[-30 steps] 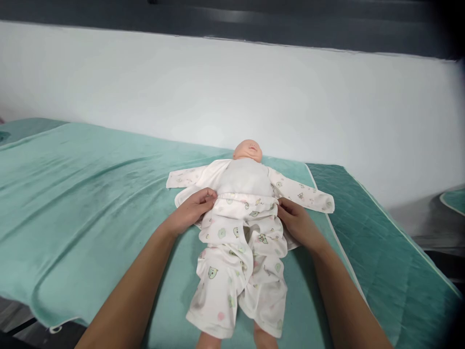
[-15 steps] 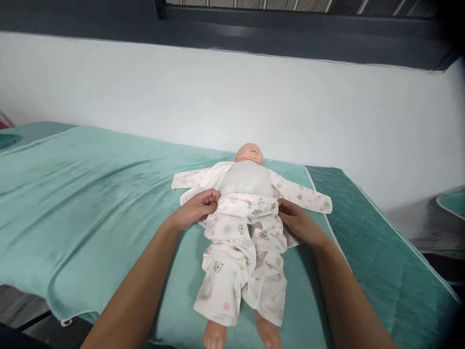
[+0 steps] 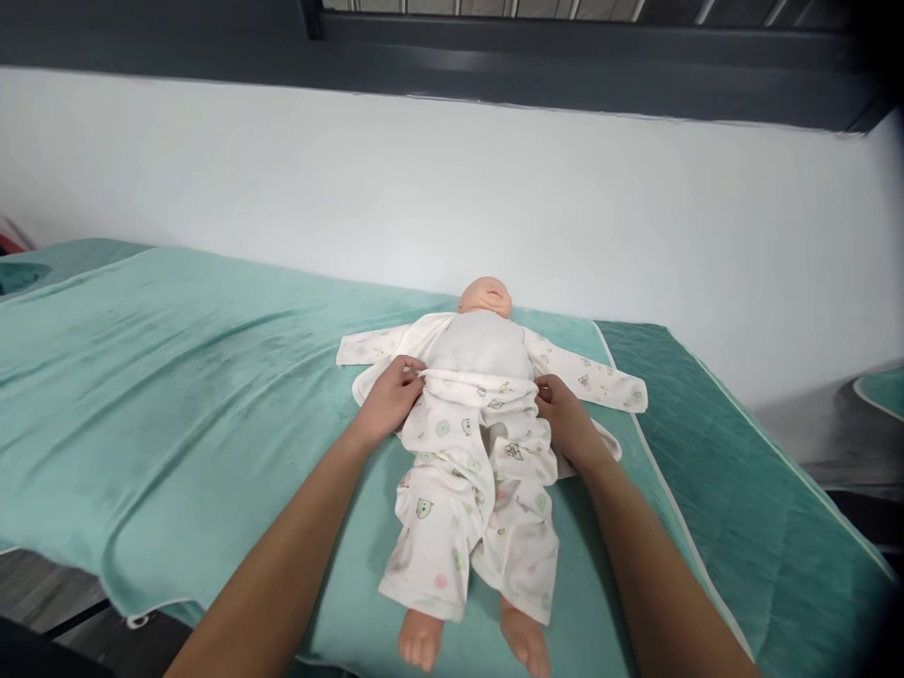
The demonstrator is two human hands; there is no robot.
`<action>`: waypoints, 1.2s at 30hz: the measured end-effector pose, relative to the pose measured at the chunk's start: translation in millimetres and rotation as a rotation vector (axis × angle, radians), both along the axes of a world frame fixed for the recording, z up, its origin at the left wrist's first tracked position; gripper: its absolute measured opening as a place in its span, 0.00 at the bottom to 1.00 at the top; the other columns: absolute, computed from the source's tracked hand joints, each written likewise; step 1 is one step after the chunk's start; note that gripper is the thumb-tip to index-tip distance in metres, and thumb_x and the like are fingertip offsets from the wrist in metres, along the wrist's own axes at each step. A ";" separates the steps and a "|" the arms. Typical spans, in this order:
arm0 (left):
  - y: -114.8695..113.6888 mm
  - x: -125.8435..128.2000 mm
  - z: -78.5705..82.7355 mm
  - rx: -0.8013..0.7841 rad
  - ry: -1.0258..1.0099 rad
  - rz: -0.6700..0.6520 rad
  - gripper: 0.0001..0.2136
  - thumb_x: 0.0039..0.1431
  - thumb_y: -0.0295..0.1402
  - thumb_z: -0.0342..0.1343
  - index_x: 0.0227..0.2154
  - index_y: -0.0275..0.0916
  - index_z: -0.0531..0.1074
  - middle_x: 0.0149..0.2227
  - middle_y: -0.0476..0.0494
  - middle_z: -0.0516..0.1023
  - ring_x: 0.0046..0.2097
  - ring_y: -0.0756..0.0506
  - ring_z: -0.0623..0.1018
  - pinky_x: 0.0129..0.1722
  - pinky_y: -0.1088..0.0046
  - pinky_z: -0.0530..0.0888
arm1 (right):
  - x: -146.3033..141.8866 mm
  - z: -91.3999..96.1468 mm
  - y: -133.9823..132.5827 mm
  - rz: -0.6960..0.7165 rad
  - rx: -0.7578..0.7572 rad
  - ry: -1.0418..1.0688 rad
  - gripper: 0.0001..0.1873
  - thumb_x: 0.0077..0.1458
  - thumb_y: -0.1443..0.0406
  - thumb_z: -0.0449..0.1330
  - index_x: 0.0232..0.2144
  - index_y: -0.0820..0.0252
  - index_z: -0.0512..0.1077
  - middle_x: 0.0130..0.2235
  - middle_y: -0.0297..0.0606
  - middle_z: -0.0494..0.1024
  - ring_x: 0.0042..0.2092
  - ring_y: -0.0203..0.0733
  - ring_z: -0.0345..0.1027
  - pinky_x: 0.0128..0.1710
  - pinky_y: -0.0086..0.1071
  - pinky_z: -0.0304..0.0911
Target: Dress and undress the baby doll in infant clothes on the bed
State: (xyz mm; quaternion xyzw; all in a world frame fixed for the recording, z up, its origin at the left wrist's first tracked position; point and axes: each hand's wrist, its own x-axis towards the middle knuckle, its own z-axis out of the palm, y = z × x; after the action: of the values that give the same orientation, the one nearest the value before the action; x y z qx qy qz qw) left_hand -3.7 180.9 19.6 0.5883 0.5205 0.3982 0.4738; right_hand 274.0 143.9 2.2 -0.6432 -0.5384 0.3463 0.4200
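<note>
A baby doll (image 3: 486, 296) lies on its back, head away from me and bare feet toward me. It wears white printed pants (image 3: 442, 490) pulled up to the belly. Its printed jacket (image 3: 593, 379) lies spread out under it, sleeves stretched to both sides, leaving the pale torso (image 3: 484, 344) uncovered. My left hand (image 3: 392, 395) pinches the waistband at the doll's hip on the left, fingers closed. At the opposite hip, my right hand (image 3: 565, 419) has its fingers curled on the waistband edge; the fingertips are partly hidden by cloth.
A light green sheet (image 3: 198, 405) covers the bed surface and hangs over its front left edge. On the right lies a darker quilted green cover (image 3: 741, 471). A white wall (image 3: 424, 188) stands right behind, with a dark window frame (image 3: 494, 71) above.
Both hands have moved slightly up along the waistband, toward the doll's chest. The waistband sits a little higher. My left index finger is straighter than before.
</note>
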 end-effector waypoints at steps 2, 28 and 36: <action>1.0 -1.5 2.4 -0.044 0.041 -0.041 0.16 0.56 0.37 0.57 0.47 0.44 0.70 0.31 0.50 0.78 0.28 0.49 0.73 0.26 0.75 0.65 | 0.6 0.7 -1.5 0.094 0.004 0.132 0.12 0.48 0.59 0.62 0.35 0.52 0.65 0.32 0.31 0.77 0.34 0.44 0.69 0.32 0.34 0.60; 0.8 7.3 4.8 -0.218 -0.560 -0.122 0.17 0.48 0.30 0.64 0.43 0.39 0.74 0.35 0.48 0.78 0.32 0.50 0.76 0.32 0.76 0.72 | -10.1 19.7 -1.0 0.099 0.058 0.654 0.17 0.40 0.60 0.72 0.34 0.53 0.74 0.39 0.34 0.83 0.43 0.49 0.76 0.38 0.39 0.72; -10.0 5.4 11.1 -0.189 -0.490 -0.151 0.18 0.44 0.27 0.65 0.39 0.43 0.69 0.30 0.56 0.70 0.28 0.54 0.69 0.26 0.80 0.65 | -6.8 10.1 -2.3 0.169 0.078 0.542 0.20 0.43 0.59 0.70 0.38 0.51 0.70 0.46 0.36 0.81 0.44 0.49 0.75 0.39 0.39 0.71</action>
State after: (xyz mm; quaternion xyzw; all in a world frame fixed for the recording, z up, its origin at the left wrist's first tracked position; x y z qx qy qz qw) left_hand 1.7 170.9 30.7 0.4647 0.3801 0.4419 0.6665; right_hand 267.2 141.6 12.4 -0.4634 -0.4714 0.5182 0.5427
